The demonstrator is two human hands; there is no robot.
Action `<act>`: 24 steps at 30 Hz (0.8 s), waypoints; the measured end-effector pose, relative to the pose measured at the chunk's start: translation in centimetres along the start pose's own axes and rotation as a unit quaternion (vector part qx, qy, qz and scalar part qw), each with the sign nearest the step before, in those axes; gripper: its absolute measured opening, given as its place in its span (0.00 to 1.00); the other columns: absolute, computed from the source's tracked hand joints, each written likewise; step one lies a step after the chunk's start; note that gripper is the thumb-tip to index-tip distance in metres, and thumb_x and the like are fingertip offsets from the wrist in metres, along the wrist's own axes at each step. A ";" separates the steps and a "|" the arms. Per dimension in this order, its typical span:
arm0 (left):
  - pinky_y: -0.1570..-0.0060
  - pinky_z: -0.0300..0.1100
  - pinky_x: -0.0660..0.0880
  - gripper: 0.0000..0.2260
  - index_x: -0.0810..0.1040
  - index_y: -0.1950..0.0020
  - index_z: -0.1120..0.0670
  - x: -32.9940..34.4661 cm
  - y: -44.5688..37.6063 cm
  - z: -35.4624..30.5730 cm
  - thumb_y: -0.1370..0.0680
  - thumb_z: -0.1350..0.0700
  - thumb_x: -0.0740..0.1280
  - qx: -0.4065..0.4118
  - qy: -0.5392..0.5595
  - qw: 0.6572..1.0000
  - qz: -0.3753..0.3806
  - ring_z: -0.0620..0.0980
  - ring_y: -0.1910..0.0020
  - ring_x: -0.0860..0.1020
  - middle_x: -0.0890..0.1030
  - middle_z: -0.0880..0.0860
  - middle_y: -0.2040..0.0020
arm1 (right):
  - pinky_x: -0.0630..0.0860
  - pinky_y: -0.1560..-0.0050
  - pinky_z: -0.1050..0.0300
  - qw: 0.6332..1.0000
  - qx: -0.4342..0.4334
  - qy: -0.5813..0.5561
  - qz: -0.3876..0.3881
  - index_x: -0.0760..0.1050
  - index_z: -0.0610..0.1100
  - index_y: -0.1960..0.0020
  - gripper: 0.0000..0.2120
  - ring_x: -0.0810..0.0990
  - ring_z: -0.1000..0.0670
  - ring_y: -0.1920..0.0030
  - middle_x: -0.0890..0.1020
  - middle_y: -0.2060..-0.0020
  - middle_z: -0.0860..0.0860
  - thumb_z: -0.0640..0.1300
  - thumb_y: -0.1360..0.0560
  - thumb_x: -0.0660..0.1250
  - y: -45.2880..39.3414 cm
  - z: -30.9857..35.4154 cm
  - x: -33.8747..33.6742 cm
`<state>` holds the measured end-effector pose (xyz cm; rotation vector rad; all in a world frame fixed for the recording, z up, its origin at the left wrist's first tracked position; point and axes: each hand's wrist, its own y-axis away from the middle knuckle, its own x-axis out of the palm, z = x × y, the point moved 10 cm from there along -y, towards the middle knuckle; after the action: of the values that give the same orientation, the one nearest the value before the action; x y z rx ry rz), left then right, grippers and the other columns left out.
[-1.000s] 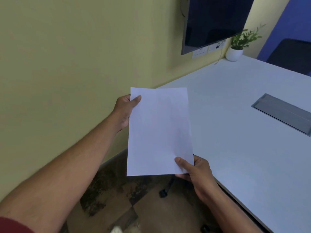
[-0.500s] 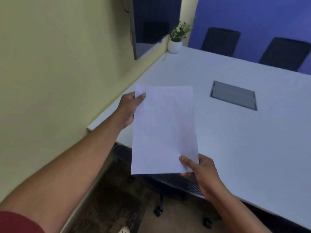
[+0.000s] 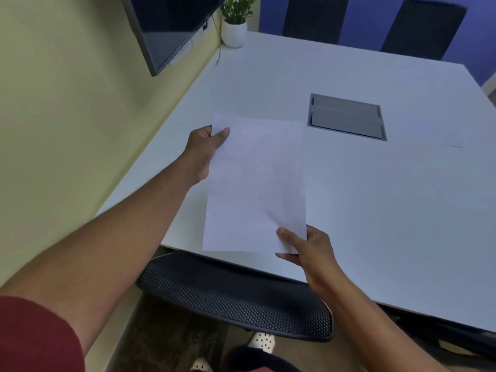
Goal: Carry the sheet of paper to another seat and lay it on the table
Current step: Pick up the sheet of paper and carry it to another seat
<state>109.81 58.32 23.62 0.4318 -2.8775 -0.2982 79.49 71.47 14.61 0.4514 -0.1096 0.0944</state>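
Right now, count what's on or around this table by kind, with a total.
Sheet of paper, held by left hand and right hand: 1
Chairs: 3
Potted plant: 1
Wall screen: 1
Cable hatch: 1
Total: 7

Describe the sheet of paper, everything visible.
The sheet of paper is plain white, blank on the side shown, rectangular, thin, faintly creased. It is held in portrait above the white table's near edge, not yet laid down. The left hand pinches its upper left edge; the right hand pinches its lower right corner.
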 end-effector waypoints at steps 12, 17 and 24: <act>0.51 0.44 0.85 0.18 0.82 0.31 0.56 -1.8 -4.4 10.1 0.21 0.64 0.77 -0.180 -0.178 0.965 0.069 0.50 0.49 0.89 0.90 0.53 0.44 | 0.88 0.52 0.52 0.994 0.071 -0.035 -0.078 0.85 0.43 0.44 0.08 0.89 0.45 0.45 0.89 0.44 0.47 0.40 0.22 0.79 -7.3 -4.0 -1.8; 0.53 0.41 0.86 0.17 0.83 0.33 0.61 -2.3 -6.7 15.7 0.21 0.66 0.76 -0.190 -0.174 0.964 0.067 0.52 0.47 0.89 0.89 0.56 0.42 | 0.88 0.54 0.55 0.991 0.096 -0.008 -0.096 0.84 0.45 0.47 0.05 0.88 0.45 0.45 0.88 0.44 0.47 0.41 0.22 0.78 -9.9 -6.5 -2.0; 0.56 0.40 0.86 0.19 0.81 0.33 0.62 -2.7 -11.0 21.3 0.23 0.66 0.78 -0.182 -0.212 0.957 0.083 0.51 0.52 0.88 0.88 0.55 0.49 | 0.88 0.57 0.56 0.980 0.152 0.076 -0.098 0.84 0.46 0.46 0.02 0.88 0.47 0.46 0.88 0.42 0.47 0.43 0.19 0.75 -14.2 -11.4 -3.1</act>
<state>110.15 52.43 0.22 0.0599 -3.1290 -0.9764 79.00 63.57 -2.10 0.7567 0.1020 -0.0494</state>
